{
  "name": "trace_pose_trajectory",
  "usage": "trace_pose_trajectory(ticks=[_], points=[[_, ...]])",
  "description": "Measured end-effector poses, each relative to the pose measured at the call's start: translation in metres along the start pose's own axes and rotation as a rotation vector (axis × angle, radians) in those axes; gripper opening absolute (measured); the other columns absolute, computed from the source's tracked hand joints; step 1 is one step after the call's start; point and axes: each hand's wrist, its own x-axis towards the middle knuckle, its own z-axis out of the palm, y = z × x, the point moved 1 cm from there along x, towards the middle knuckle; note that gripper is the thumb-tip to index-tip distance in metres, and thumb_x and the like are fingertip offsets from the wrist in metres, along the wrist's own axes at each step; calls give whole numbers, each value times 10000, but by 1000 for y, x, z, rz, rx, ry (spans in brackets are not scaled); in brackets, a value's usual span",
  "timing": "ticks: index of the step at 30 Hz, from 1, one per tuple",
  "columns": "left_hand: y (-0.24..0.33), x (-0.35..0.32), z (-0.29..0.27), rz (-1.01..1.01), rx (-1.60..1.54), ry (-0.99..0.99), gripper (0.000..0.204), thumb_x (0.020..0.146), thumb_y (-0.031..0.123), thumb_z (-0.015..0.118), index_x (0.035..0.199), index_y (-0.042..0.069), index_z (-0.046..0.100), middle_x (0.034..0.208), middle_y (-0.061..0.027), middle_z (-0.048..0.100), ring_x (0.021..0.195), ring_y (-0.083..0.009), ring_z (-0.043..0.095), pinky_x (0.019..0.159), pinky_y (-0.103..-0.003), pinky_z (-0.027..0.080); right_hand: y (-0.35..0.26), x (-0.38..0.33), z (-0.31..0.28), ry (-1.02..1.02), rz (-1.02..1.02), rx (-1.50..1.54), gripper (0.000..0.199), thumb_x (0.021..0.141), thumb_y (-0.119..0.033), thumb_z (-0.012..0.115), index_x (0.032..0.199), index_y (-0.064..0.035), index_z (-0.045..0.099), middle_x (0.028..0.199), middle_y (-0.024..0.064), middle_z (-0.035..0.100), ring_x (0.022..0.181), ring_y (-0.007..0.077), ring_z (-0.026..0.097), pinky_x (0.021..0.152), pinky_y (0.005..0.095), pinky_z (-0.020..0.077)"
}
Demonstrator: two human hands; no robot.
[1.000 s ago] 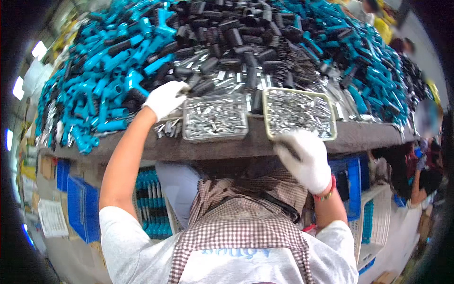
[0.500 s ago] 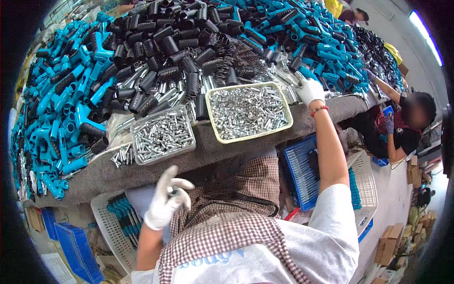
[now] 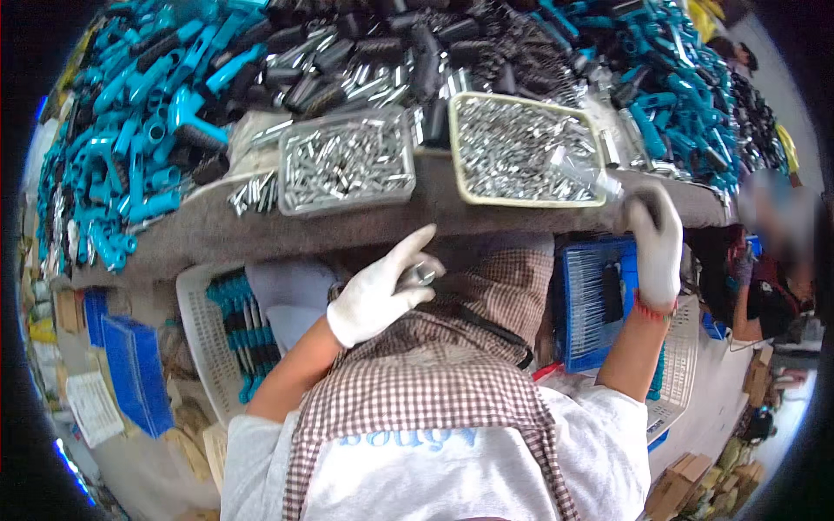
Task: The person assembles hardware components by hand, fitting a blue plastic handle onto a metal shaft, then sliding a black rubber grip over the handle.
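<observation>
The gloved left hand [image 3: 373,300] grips a small metal piece [image 3: 424,274] in front of the counter [image 3: 234,227]. Near the yellowish tray [image 3: 528,202], the right hand [image 3: 655,239] is blurred; whether it grips the smeared silvery piece [image 3: 586,174] over the tray's corner, I cannot tell.

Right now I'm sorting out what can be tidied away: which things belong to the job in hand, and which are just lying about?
Job in hand, it seems:
small metal piece, in the left hand
blurred silvery piece, by the right hand
clear tray
cream tray

Apparently lying about:
larger blue crate, far left
cardboard box, lower right
</observation>
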Motion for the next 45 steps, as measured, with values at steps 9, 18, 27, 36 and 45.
trace_pose_trajectory(ticks=[9,18,27,36,45], points=[[-12,-4,7,236,208,96,904,752,15,733,1499,111,233,1083,-87,660,954,-237,636,828,-333,514,-36,-41,77,-469,-592,-402,181,750,-111,717,898,-83,618,707,78,578,680,278,578,641,379,446],[-19,-14,20,212,682,182,718,655,158,798,1328,112,551,947,-76,644,949,-276,576,869,-389,450,-28,-66,134,-679,-581,-254,154,844,-212,568,822,-69,515,634,98,599,599,288,621,573,406,483],[-34,-23,20,-55,-105,304,533,822,63,697,1312,-8,500,1070,-87,623,937,-169,596,860,-306,481,17,-87,142,-331,-327,-70,554,704,-287,793,1151,-48,569,879,116,640,869,308,636,795,412,494],[-34,-4,30,-130,462,-117,366,756,148,700,1088,12,630,955,-134,585,849,-237,600,789,-340,472,66,-116,162,-499,-4,211,301,796,-309,720,971,-70,664,767,133,673,712,299,670,653,382,525],[-83,-24,38,-770,-281,39,346,1000,280,461,1249,45,509,683,15,490,413,-29,327,351,-191,219,221,-138,19,126,429,-872,195,825,-161,607,985,-69,670,922,141,675,825,331,650,724,401,534]])
